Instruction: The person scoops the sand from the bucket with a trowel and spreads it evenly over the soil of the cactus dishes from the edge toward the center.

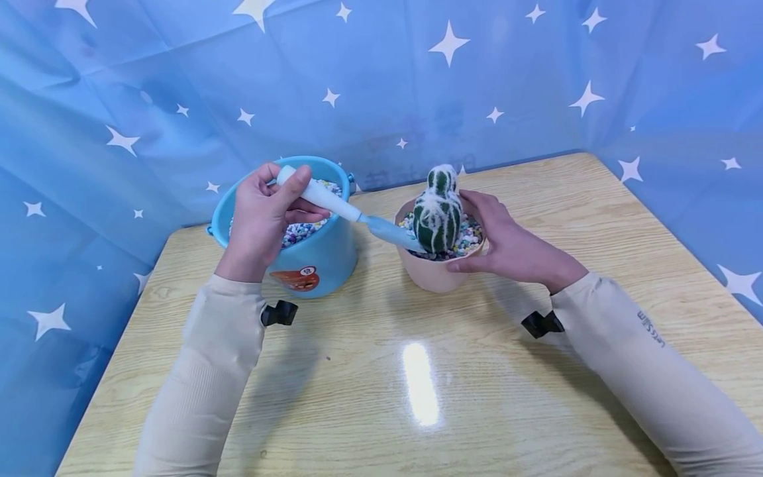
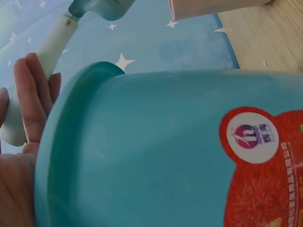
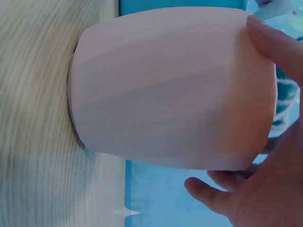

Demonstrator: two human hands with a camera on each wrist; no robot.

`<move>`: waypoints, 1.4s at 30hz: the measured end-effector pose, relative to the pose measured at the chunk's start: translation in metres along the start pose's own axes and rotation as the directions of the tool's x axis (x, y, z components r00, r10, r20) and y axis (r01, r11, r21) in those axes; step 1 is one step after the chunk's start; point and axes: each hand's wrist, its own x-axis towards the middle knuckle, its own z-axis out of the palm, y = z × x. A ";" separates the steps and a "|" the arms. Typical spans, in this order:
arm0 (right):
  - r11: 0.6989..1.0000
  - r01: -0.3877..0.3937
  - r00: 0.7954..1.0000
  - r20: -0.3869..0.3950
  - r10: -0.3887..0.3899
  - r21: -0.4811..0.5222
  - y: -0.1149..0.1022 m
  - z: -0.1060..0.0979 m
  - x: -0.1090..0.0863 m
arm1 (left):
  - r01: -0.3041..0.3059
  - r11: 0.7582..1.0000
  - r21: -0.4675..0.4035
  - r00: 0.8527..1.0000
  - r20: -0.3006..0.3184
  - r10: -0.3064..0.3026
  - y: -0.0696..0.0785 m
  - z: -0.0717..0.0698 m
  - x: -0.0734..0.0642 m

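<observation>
My left hand [image 1: 271, 209] grips the white handle of a small trowel [image 1: 334, 202] above the blue bucket. The trowel's light-blue blade slants down to the right, its tip over the pebbles inside the rim of a pale pink pot [image 1: 438, 277]. In that pot stands a dark green cactus [image 1: 438, 222] wound with white fuzz, and colourful pebbles [image 1: 471, 235] surround its base. My right hand [image 1: 507, 242] holds the pot by its right side, thumb at the front of the rim. In the right wrist view the pot [image 3: 175, 90] fills the middle, with the fingers around its rim.
A blue bucket [image 1: 328, 258] with a red sticker, holding many coloured pebbles [image 1: 301, 232], stands left of the pot. Both are on a wood-grain table [image 1: 357, 397]. Behind hangs a blue curtain [image 1: 387, 79] with white stars, close to the table's back edge.
</observation>
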 end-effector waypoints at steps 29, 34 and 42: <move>0.998 -0.004 0.999 0.042 0.001 0.059 0.005 0.000 -0.002 | -0.148 0.984 -0.096 0.988 -0.047 0.144 0.014 -0.023 -0.005; 1.000 -0.001 1.000 0.005 0.001 0.029 0.005 0.002 -0.004 | -0.242 0.955 -0.171 0.966 -0.133 0.221 0.026 -0.043 -0.012; 1.000 0.009 1.000 0.018 -0.009 0.011 0.006 0.002 -0.004 | -0.307 0.925 -0.224 0.906 -0.367 0.212 0.037 -0.077 -0.026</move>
